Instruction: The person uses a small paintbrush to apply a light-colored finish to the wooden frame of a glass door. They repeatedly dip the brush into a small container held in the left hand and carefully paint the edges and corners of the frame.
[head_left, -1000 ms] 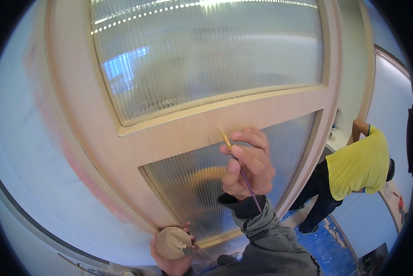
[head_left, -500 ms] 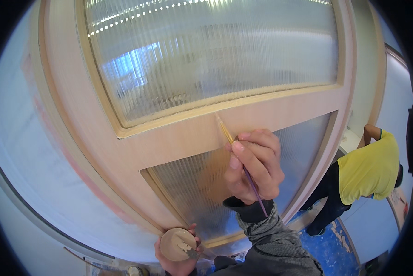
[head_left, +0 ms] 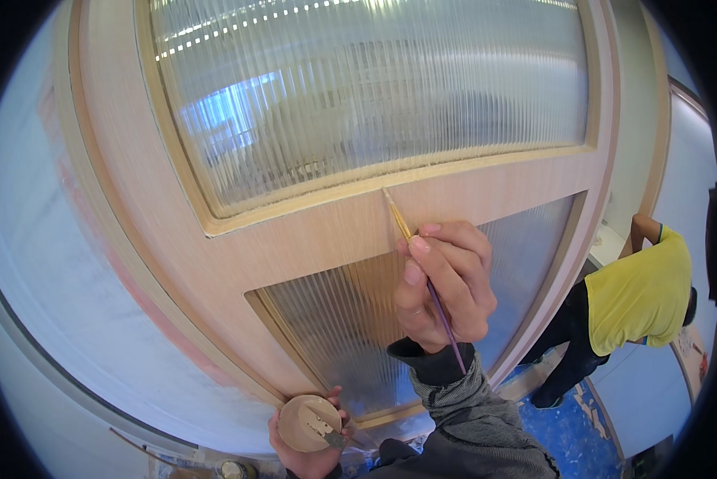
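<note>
Between the thumb and fingers of my right hand (head_left: 448,283) is a thin paintbrush (head_left: 443,319) with a purple handle and a yellowish ferrule. Its tip meets the pale wooden door (head_left: 310,243) at the crossbar, just under the lower edge of the upper ribbed glass pane (head_left: 374,96). Behind my wrist lies the lower ribbed glass pane (head_left: 326,319). Low down, my left hand (head_left: 298,461) is wrapped round a small round bowl (head_left: 293,419) of beige paste. A small flat spatula (head_left: 332,437), smeared with paste, rests in the bowl.
At the right a person in a yellow shirt (head_left: 641,291) bends over, turned away. Blue sheeting (head_left: 566,431) with scraps on it covers the floor there. A white wall (head_left: 71,295) with a pinkish strip runs along the left of the door frame. A jar (head_left: 232,469) stands at the bottom.
My right hand has shifted slightly up and right, taking the brush tip closer to the upper pane's edge. My left hand keeps hold of the bowl, almost unmoved.
</note>
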